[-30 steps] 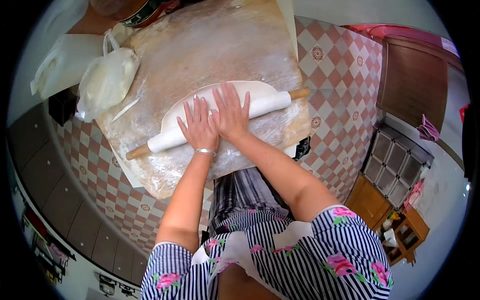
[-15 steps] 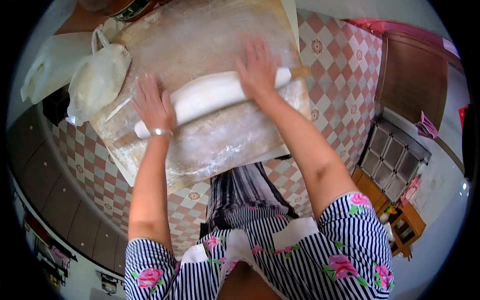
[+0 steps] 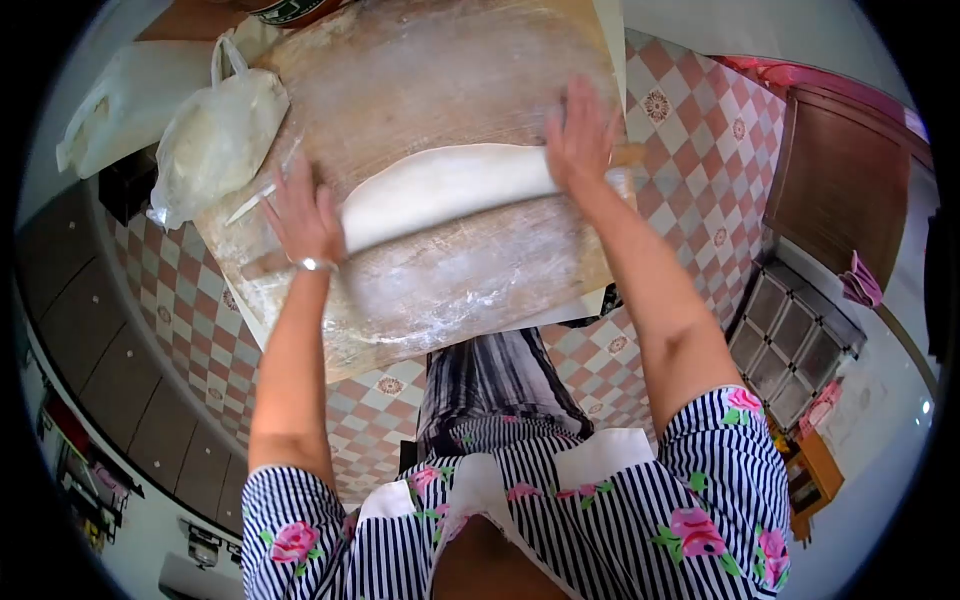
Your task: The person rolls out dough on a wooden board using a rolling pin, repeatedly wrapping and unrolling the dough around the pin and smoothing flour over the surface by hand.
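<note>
The two hands are parting: a second ago they were pressing side by side at the middle of the roll, and now they are working out toward its two ends. The left hand (image 3: 308,225) is reaching over the left end, left of the frame's centre, and the right hand (image 3: 580,145) is sitting farther out than half a second ago, close to the right-hand handle of the rolling pin (image 3: 630,154). The dough sheet (image 3: 450,190) is lying across the middle of the frame, wound around the pin, its long white body now showing uncovered between the hands.

On both hands the fingers are stretching out, parted and palm down, curling around nothing; they are blurring, so how firmly they are bearing on the roll cannot be told. The pressing seems to be shifting from the centre to the ends, which is probably spreading the dough lengthwise along the pin.

The floury board (image 3: 450,80) is lying beneath everything, filling the upper middle of the frame. A knotted plastic bag (image 3: 220,140) is resting at its upper left, and a thin white strip (image 3: 250,203) is lying just beside the left hand.
</note>
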Demonstrator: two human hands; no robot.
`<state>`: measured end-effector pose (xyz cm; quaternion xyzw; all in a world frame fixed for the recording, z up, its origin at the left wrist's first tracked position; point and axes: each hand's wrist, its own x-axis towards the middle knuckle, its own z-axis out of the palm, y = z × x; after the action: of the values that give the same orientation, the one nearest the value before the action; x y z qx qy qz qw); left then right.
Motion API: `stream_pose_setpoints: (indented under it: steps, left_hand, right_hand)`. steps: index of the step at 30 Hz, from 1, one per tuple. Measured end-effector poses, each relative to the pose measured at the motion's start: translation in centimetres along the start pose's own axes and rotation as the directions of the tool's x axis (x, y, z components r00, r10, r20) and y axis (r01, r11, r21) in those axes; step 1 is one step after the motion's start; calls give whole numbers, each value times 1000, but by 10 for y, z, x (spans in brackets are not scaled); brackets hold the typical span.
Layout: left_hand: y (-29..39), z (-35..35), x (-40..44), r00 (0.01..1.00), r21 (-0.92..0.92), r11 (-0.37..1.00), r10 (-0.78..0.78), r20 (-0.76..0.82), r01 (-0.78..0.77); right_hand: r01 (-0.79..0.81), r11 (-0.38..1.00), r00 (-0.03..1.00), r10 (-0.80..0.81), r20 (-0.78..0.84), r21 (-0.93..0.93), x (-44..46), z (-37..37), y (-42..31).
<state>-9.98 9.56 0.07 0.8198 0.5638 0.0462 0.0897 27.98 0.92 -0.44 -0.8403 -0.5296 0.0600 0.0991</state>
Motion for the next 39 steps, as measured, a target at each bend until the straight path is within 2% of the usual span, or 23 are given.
stream_pose_setpoints:
  steps: [1,3,4,6,8,9,12,15,17,18,20,21,22,24,25,26,29,30,32,34,35,38,39]
  left_hand:
    - [3,-12,22,996,-74,994,-85,-16,83]
    - [-10,-7,-6,996,-66,995,-77,45,80]
    - [-12,-4,-15,996,-67,995,-74,54,78]
    - [-14,-5,-44,996,-15,1000,-22,83,23]
    - [-31,7,-39,997,17,1000,21,78,-22]
    - [-40,10,-22,1000,5,1000,9,27,-9]
    - [-32,-9,-2,994,-101,989,-108,29,110]
    - [-38,-5,-53,994,-73,994,-80,76,85]
    - [-52,6,-46,996,-49,996,-73,45,75]
    - [-50,5,-23,990,-62,988,-143,-16,142]
    - [-40,-10,24,952,-91,958,-281,-117,272]
    - [-32,-5,22,947,-101,958,-280,-157,267]
    - [-16,8,22,937,-119,958,-280,-209,260]
    - [47,34,-6,974,-136,972,-206,-90,193]
    - [93,24,-16,983,-119,976,-180,19,181]
    - [122,13,-17,981,-104,981,-149,123,162]
    - [106,8,28,998,-116,993,-2,61,9]
    - [100,1,27,998,-132,990,-44,53,51]
    - [84,-5,44,991,-164,978,-132,-11,129]
    - [63,-1,8,998,-46,997,-56,9,57]
    - [56,2,-3,999,11,1000,-19,26,19]
    - [46,2,28,1000,4,1000,6,-15,-6]
    - [32,9,43,995,-20,1000,10,-100,-12]
  right_hand:
    - [-17,1000,1000,17,14,8,8,-3,-2]
    - [-64,998,995,62,78,14,10,-16,-3]
    - [-28,1000,995,28,92,-8,0,-16,7]
    - [27,999,990,-20,142,-46,-45,-17,28]
    - [21,1000,997,-19,74,-23,-16,-10,31]
    - [8,1000,998,-7,59,-13,-9,-9,31]
    - [-86,993,993,79,85,84,10,-16,31]
    - [-9,999,985,16,170,-41,-33,-28,46]
    - [3,997,993,7,122,-81,-6,-19,50]
    - [2,995,994,9,109,-100,5,-15,50]
    - [-44,989,995,31,-91,-143,33,10,42]
    - [-65,985,979,32,-204,-160,46,20,29]
    - [-70,989,992,56,-110,-127,38,22,-8]
    - [38,961,976,23,216,-274,-22,16,-109]
    - [86,982,950,-132,284,170,-52,15,-140]
    - [142,973,961,-179,209,184,-60,26,-148]
    - [243,964,968,-248,36,109,-4,29,-147]
    - [284,953,958,-285,-7,106,6,25,-146]
    - [139,985,984,-148,99,99,8,6,-120]
    - [52,998,989,-55,136,26,-14,-3,-83]
    - [116,993,965,-105,239,-35,-22,-7,-75]
    - [242,969,968,-244,53,45,16,1,-71]
    - [185,981,981,-188,54,54,26,-1,-68]
